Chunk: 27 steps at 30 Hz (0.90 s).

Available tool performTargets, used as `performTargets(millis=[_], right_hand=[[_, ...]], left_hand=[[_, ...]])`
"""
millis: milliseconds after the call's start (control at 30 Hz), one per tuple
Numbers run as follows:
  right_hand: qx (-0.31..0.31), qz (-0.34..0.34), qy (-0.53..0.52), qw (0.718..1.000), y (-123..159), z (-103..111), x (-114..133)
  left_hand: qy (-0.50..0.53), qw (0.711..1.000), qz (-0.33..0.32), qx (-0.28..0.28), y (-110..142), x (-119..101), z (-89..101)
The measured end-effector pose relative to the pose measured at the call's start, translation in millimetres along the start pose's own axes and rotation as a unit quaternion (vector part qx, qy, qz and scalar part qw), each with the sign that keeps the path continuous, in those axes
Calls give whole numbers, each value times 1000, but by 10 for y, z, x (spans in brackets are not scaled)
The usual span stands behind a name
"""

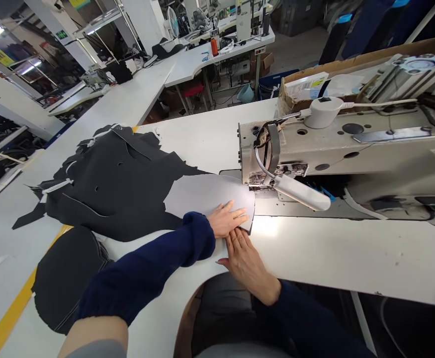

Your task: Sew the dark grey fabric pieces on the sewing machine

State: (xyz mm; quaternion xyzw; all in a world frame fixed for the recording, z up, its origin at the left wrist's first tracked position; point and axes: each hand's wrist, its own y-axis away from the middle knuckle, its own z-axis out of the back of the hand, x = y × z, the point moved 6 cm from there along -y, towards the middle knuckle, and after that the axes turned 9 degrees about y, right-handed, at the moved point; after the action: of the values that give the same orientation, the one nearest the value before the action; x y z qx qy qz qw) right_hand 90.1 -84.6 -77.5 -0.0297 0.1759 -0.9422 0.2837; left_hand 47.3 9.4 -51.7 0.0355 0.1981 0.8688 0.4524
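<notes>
A light grey fabric piece (195, 199), dark along its near right edge, lies flat with its right end by the needle area of a sewing machine (273, 149). My left hand (227, 220) rests on it, palm down and fingers spread. Just nearer to me, my right hand (249, 263) has its fingers stretched out against the piece's near edge, the thumb apart. Neither hand grips anything that I can see. Left of the piece spreads a heap of black fabric panels (116, 184), partly touching it.
A rounded black stitched panel (68, 278) lies at the left on the white table (351, 253). A white lamp (301, 191) juts from the machine head. Behind the machine stands a cardboard box (288, 92) with odds and ends. Other sewing tables (187, 64) stand farther back.
</notes>
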Motion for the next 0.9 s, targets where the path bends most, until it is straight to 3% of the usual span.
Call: performTargets(millis=[233, 367, 600, 900], right_hand=[[-18, -4, 19, 1000, -180, -24, -151], [-28, 18, 0, 999, -358, -49, -26], [-28, 12, 18, 999, -461, -172, 57], [-5, 11, 33, 999, -544, -191, -60]], left_hand=[[6, 998, 54, -40, -160, 88, 54], [8, 996, 81, -32, -243, 144, 77], [-10, 1000, -5, 7, -153, 214, 119], [-13, 999, 35, -28, -250, 260, 136]])
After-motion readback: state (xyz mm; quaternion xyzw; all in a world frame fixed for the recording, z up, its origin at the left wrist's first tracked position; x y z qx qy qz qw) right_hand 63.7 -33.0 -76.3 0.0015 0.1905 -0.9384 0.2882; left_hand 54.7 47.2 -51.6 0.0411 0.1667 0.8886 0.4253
